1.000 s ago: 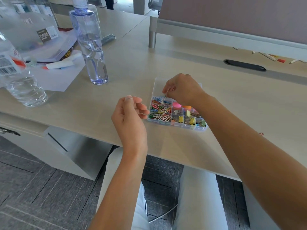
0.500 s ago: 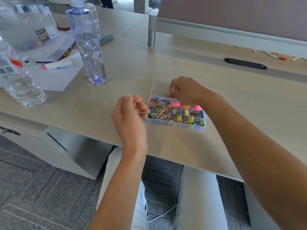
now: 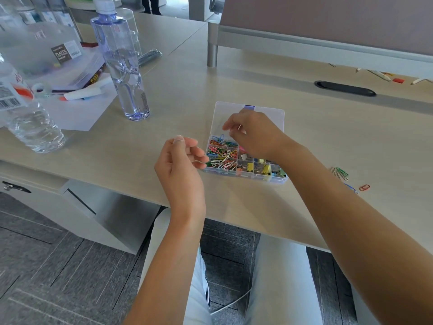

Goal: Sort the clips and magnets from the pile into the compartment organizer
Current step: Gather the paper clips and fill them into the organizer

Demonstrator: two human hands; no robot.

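Observation:
A clear compartment organizer (image 3: pixel 276 180) lies open on the desk, its lid (image 3: pixel 269 113) flat behind it. The left compartments hold coloured paper clips (image 3: pixel 222 156); those to the right hold yellow and grey binder clips (image 3: pixel 257 166). My right hand (image 3: pixel 255 134) hovers over the back of the organizer and the lid, thumb and forefinger pinching a thin pale clip (image 3: pixel 239 127). My left hand (image 3: pixel 180 160) hangs just left of the organizer, fingers curled on a white paper clip (image 3: pixel 198 162). A few loose clips (image 3: pixel 341 172) lie on the desk to the right of my right forearm.
Two water bottles (image 3: pixel 121 66) (image 3: pixel 28 118) stand at the left by papers and a labelled plastic container (image 3: pixel 46 55). A cable slot (image 3: pixel 345 88) and a partition (image 3: pixel 328 31) lie behind. The desk's front edge (image 3: pixel 140 195) runs just below my left hand.
My right hand has lifted from the pink magnets' compartments and moved back-left over the lid, now pinching a pale clip. My left hand has stayed put.

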